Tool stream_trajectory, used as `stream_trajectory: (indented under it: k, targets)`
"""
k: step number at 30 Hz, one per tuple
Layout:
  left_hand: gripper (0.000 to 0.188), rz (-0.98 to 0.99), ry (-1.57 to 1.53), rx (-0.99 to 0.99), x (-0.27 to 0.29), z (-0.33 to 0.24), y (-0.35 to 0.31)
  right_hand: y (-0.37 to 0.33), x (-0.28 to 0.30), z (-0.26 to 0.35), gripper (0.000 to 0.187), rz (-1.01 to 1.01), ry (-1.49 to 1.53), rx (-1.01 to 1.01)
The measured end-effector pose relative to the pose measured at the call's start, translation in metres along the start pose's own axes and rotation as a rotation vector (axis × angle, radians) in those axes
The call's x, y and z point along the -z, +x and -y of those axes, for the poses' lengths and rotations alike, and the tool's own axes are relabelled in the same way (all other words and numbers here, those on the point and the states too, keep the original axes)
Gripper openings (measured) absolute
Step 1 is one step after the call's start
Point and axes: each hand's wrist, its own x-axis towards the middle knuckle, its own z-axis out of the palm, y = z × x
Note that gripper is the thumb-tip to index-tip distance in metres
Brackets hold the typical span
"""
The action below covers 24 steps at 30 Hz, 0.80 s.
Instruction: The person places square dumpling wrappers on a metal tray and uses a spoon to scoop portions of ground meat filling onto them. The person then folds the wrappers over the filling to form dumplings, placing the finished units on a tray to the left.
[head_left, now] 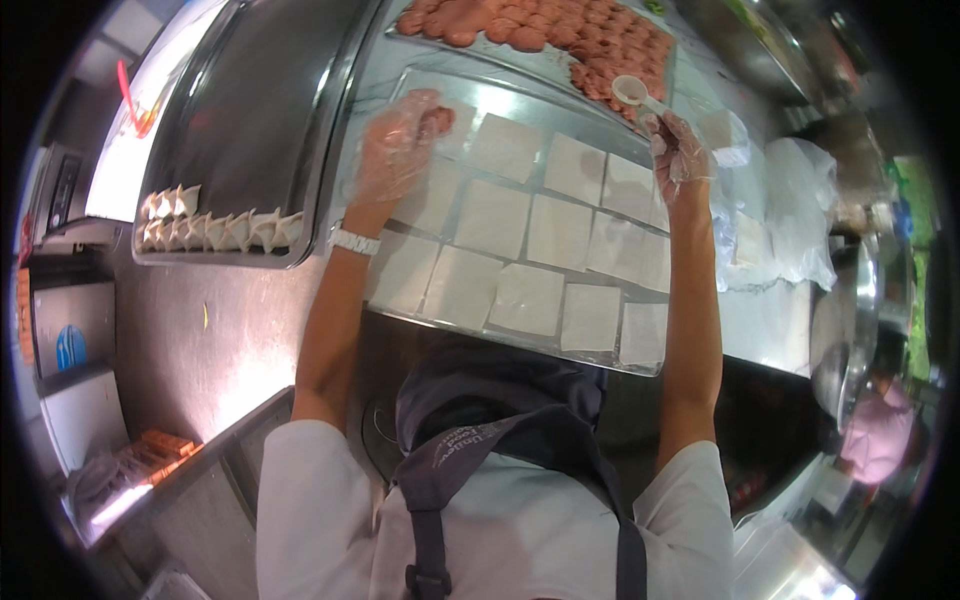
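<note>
In a clear plastic glove, my left hand is closed with a lump of pinkish minced meat at its fingertips, above the far left corner of a metal tray. Rows of square white wrappers lie on that tray. My right hand, also gloved, grips the handle of a small white measuring spoon. The spoon's round bowl is over the near right edge of another tray, which holds many portions of minced meat.
At the left, a large dark tray carries folded dumplings along its near edge. Clear plastic bags and a stack of white wrappers sit to the right. Metal bowls stand farther right, near a person in pink.
</note>
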Motion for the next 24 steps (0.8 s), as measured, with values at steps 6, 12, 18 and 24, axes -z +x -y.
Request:
stream_trajectory:
  k: [6,12,18,24]
  targets:
    - [0.037,-0.087,0.111,0.039,-0.009,-0.033,0.011,0.002,0.040,0.017,0.017,-0.201,-0.543,0.216]
    - [0.052,0.073,0.259,-0.339,-0.088,-0.062,0.028,0.013,0.046,0.022,0.017,-0.155,-1.387,0.649]
    - [0.081,0.200,0.521,-0.277,-0.166,-0.078,0.075,0.033,0.046,0.004,0.023,0.290,-1.728,0.991]
    - [0.101,0.118,0.622,-0.326,-0.197,-0.067,0.121,0.030,0.064,-0.005,0.044,0.486,-2.094,0.900]
